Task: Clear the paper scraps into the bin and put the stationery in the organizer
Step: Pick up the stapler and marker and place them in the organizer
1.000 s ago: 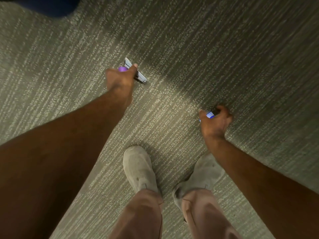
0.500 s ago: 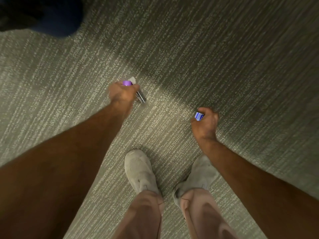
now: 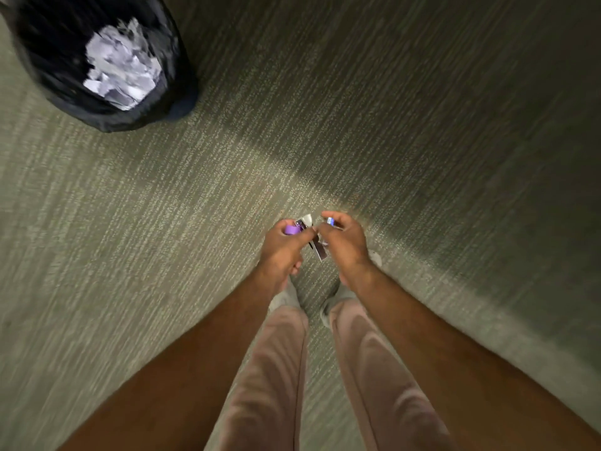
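Observation:
My left hand (image 3: 282,247) grips a purple item (image 3: 292,229) together with a metal stapler (image 3: 313,242), whose silver end sticks out between the two hands. My right hand (image 3: 344,244) holds a small blue item (image 3: 329,221) in its fingertips, and it touches the stapler too. Both hands meet above my feet. A black-lined bin (image 3: 97,63) stands at the upper left, with crumpled white paper scraps (image 3: 122,68) inside. The organizer is out of view.
Striped grey-green carpet (image 3: 406,125) covers the whole floor. My legs in pinkish trousers (image 3: 270,369) and pale shoes are straight below the hands. The bin is about an arm's length to the left and ahead.
Both hands rose from the carpet and came together in front of me, still holding the items. The view lifted, and the bin with its paper came into sight at the upper left.

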`<state>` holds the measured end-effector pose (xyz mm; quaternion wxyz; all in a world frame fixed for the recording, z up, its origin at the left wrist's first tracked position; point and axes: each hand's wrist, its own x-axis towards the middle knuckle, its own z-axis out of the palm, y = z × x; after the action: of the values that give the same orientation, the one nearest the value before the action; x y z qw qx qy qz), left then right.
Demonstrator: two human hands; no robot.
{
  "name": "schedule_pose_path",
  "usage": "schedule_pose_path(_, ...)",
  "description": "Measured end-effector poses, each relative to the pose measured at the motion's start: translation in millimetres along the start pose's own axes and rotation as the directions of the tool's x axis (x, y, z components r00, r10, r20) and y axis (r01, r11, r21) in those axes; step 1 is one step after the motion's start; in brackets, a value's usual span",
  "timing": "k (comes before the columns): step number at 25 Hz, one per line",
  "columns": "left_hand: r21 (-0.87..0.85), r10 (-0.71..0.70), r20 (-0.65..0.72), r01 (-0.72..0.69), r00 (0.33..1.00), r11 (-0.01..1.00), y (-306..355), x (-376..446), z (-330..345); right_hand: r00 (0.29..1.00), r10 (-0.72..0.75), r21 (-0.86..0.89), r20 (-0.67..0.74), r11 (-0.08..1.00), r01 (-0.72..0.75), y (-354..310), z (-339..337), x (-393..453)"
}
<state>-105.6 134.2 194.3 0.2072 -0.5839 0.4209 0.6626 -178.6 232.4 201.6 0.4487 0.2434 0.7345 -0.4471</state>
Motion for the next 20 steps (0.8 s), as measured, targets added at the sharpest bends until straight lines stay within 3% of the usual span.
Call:
schedule_pose_path(4, 0.017, 0.037, 0.045, -0.037, 0.998, 0.999, 38.1, -96.4, -11.5, 0.998, 0.054, 0.136, 0.034, 0.989, -0.059, -35.7, -3.7, -97.2)
schedule_pose_path(10, 0.134, 0.187, 0.095, -0.198, 0.978, 0.971, 90.6, -237.9, -28.9, 0.993, -0.032, 0.265, 0.114, 0.964, 0.0, -100.6, -29.8, -238.0)
schedule_pose_path(16, 0.333, 0.425, 0.155, -0.453, 0.892, 0.827, 139.0, -388.1, -16.3, 0.982, -0.167, 0.172, 0.091, 0.974, 0.15, -180.2, -72.6, -379.6)
schedule_pose_path(20, 0.373, 0.506, 0.269, -0.572, 0.82, 0.73, 170.7, -467.5, 3.2, 0.975, -0.216, 0.264, 0.06, 0.945, 0.193, -216.3, -117.2, -442.0)
